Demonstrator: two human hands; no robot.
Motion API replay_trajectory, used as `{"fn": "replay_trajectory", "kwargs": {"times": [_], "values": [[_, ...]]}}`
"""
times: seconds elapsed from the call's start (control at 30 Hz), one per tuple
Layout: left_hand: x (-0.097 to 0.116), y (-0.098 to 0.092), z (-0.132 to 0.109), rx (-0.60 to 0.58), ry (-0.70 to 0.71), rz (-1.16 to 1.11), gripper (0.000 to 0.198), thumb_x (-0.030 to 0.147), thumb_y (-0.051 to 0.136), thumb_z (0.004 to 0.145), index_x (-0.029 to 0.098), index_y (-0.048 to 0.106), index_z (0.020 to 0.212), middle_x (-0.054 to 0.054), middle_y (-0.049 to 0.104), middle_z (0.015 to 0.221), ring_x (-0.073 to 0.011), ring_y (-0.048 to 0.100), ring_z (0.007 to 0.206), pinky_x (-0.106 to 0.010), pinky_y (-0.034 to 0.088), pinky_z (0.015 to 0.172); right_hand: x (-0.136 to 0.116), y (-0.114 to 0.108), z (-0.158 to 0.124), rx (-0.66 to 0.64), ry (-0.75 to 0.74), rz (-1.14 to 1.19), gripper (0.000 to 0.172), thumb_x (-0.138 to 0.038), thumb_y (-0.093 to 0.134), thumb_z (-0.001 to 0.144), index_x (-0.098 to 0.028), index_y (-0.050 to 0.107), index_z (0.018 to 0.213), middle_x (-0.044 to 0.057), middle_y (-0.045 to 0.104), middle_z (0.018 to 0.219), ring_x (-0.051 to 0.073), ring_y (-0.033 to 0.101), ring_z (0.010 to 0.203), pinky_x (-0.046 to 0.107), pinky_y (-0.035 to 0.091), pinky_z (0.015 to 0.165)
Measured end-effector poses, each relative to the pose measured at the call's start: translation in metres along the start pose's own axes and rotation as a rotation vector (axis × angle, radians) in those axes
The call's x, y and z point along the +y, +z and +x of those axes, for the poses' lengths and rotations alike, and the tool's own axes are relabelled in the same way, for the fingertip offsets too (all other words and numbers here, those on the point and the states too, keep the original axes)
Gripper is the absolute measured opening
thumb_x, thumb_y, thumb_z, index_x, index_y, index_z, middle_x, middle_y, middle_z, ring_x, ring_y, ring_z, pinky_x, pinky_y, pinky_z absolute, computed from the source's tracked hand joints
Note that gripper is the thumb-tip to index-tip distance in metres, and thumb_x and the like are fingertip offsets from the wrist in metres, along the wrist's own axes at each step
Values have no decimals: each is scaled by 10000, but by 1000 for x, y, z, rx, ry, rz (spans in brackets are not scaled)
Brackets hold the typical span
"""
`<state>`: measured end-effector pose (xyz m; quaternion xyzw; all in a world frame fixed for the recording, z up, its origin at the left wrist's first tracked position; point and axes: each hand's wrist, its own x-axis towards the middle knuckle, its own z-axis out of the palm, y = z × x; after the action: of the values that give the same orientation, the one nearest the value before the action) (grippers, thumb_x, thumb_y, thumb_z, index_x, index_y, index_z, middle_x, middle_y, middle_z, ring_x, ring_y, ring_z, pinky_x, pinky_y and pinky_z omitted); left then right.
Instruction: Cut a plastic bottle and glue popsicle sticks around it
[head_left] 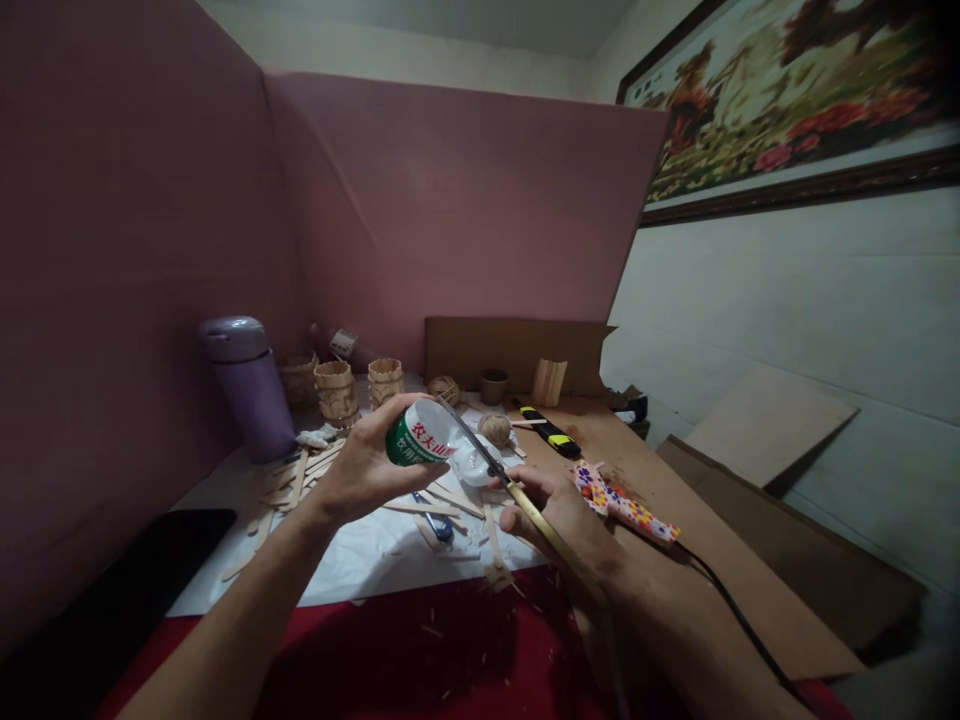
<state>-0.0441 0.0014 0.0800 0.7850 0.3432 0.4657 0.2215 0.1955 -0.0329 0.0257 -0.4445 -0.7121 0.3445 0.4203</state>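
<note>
Over a white sheet before the pink partition, my left hand grips a labelled bottle piece, my right hand clasps scissors, and wooden cups stand behind.

dim light leaves the red cloth shadowed.

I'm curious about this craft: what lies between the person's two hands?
A green-labelled plastic container, scissor blades and clear plastic, as the head view shows.
</note>
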Motion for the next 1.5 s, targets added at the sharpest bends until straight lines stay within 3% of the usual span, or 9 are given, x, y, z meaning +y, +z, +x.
{"fn": "replay_trajectory", "kwargs": {"times": [0.37,0.77,1.1,1.5], "values": [[2,-2,1,5,-1,11,514,312,796,676,149,603,1124,-27,658,920,-145,602,771,-237,494,674,-8,-1,-1,-88,30,55,698,-794,629,685,-134,656,911,-26,432,660,110,332,589,248,248,516],[0,0,0,-15,24,14,518,302,799,680,159,602,1138,-33,666,952,-153,623,774,-243,505,681,5,1,1,-95,49,145,620,-683,719,705,-128,669,977,-33,439,663,99,338,580,239,260,513],[0,-1,0,-30,-12,12,534,326,800,680,164,598,1147,-39,668,954,-159,618,789,-255,502,699,-3,-2,0,-84,42,84,676,-726,706,675,-122,687,978,-6,513,692,121,394,613,252,319,547],[0,-1,0,-43,-14,21,525,324,794,682,163,600,1142,-37,675,951,-163,624,790,-263,506,703,3,3,0,-58,44,161,489,-580,764,711,-131,705,896,-7,494,683,111,386,608,240,277,516]]}}
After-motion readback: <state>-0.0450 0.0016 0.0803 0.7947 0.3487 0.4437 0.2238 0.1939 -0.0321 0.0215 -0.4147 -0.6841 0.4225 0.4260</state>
